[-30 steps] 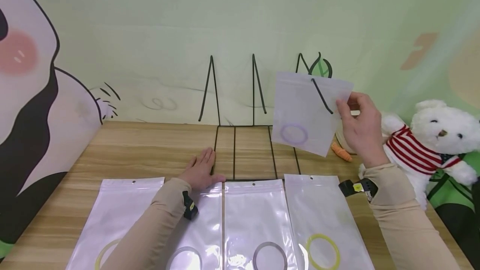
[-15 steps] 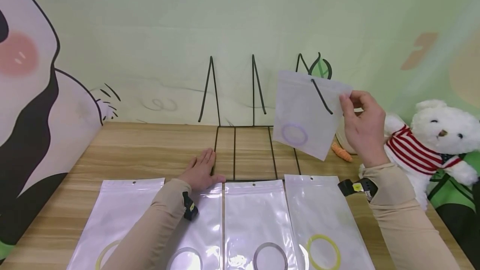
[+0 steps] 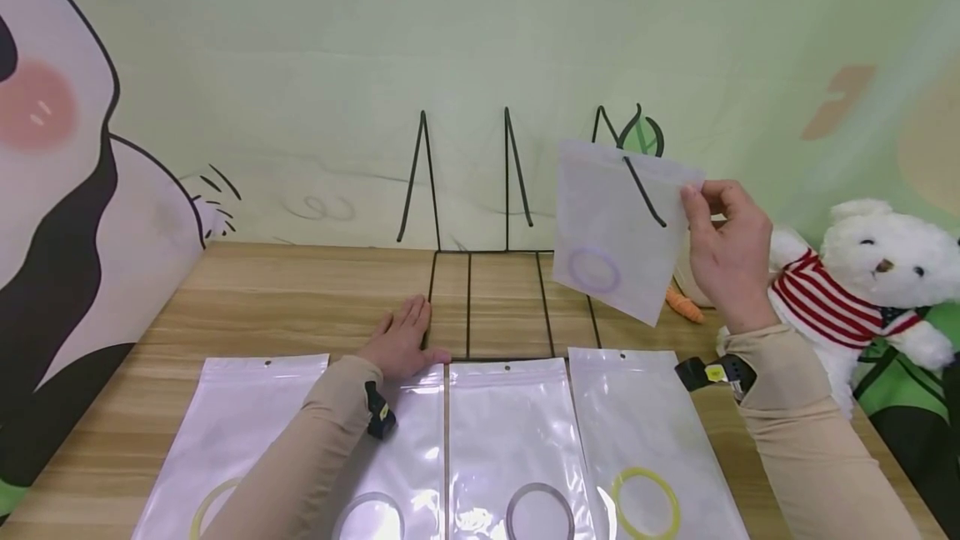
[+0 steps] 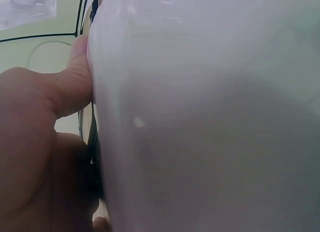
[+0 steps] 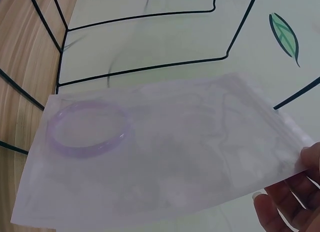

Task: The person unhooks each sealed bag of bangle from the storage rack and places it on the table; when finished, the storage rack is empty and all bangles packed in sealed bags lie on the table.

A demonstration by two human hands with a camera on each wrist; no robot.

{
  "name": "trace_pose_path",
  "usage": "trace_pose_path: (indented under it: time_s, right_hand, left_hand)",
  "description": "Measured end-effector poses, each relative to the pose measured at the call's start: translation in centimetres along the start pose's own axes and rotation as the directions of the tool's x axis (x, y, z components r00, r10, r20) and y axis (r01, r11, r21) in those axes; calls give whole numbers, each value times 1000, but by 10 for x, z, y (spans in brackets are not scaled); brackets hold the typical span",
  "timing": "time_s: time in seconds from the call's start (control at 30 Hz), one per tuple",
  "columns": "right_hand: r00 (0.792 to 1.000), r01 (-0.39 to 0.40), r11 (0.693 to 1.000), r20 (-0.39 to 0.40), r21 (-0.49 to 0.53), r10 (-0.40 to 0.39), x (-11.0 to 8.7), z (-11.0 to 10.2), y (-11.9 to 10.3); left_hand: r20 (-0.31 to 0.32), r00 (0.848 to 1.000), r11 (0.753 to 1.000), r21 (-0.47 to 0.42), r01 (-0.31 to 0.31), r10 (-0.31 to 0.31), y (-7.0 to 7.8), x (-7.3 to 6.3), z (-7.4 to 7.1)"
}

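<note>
A white zip bag [image 3: 611, 215] with a pale purple bangle [image 5: 80, 152] inside hangs on the right-hand hook [image 3: 647, 196] of a black wire rack [image 3: 469, 307]. The hook's tip sticks out in front through the bag's top strip. Thumb and fingers of my right hand [image 3: 727, 252] pinch the bag's upper right corner; the bag tilts, its lower right corner lowest. My left hand [image 3: 397, 344] lies with straight fingers along the left wire of the rack's base. In the left wrist view, a blurred white bag [image 4: 200, 117] fills most of the picture beside my left hand.
Several white bags, such as the rightmost one [image 3: 637, 407], lie in a row on the wooden table [image 3: 300, 307], bangles showing in them. To the right sits a white teddy bear [image 3: 885, 240] in a striped shirt, near an orange toy carrot [image 3: 684, 307].
My right hand has moved slightly to the right with the bag corner, and the bag's lower part has swung right and down a little. My left hand has not moved.
</note>
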State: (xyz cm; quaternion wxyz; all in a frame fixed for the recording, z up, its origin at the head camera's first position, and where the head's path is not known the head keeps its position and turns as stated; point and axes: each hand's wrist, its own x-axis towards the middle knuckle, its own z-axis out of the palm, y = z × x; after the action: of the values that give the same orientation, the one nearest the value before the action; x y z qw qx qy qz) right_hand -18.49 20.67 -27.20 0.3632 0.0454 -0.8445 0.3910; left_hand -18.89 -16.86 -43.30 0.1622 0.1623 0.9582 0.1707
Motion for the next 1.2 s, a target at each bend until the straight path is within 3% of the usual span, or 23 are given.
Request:
trace_pose_path:
  time_s: [1.2]
  right_hand:
    - [999, -6, 999, -45, 51, 8, -9, -9, -12]
  left_hand:
    - [12, 1000, 1000, 7, 4, -4, 3, -3, -3]
